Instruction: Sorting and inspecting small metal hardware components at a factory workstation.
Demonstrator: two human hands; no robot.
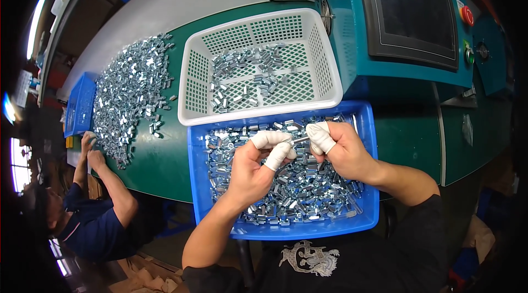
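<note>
Over the blue bin point(199, 183), my left hand point(258, 166) and my right hand point(346, 150) are closed towards each other in pinches. A slim, shiny metal rod point(300, 140) spans the short gap between their fingertips. White covers wrap several fingertips on both hands. The rod's two ends disappear into the fingers, so whether a smaller part sits on either end is hidden. Beneath my hands, many small silvery metal pieces point(297, 199), short and hexagonal-looking, fill the bin.
Behind the bin stands a white perforated basket point(330, 86) with similar pieces. A big pile of them point(129, 95) covers the green table point(170, 174) at left. There another person's hands point(91, 147) are near a blue tray point(81, 105). A teal machine point(357, 56) with screen rises at right.
</note>
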